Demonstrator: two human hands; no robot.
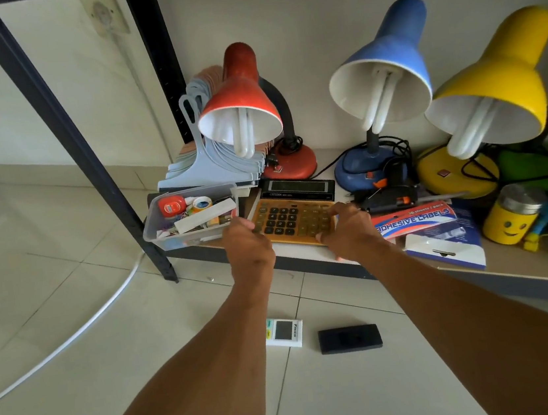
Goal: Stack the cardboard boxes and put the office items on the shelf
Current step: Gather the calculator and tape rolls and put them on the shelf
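Your left hand [248, 245] and right hand [351, 229] both sit on the gold calculator [292, 217], one at each near corner. The left hand's fingers curl over the calculator's 9 o'clock edge, and its fingertips are hidden behind the knuckles, so you cannot see how deep the grip goes. The right hand's fingers bend round the 3 o'clock edge, with the thumb pressed along the near rim. The near edge of the calculator is partly covered by both hands.

The calculator lies on the low shelf [306, 255], its dark display strip toward 12 o'clock. At 9 o'clock, just beside it, stands a clear tub [194, 217] of small stationery; its contents are too jumbled to name singly. Behind the tub a row of pale blue clips [211, 159] leans against the red lamp [239, 108]. At 1 o'clock stands the blue lamp [383, 69], and at 2 o'clock the yellow lamp [492, 84], its shade partly cut by the frame edge. A black stapler-like tool [385, 193] lies at 3 o'clock, hard to make out. Beyond it lie the adhesive labels pack [415, 221] and a yellow smiley tin [512, 216].

On the floor at 6 o'clock lie a white packet [284, 332] and a black pad [350, 338].
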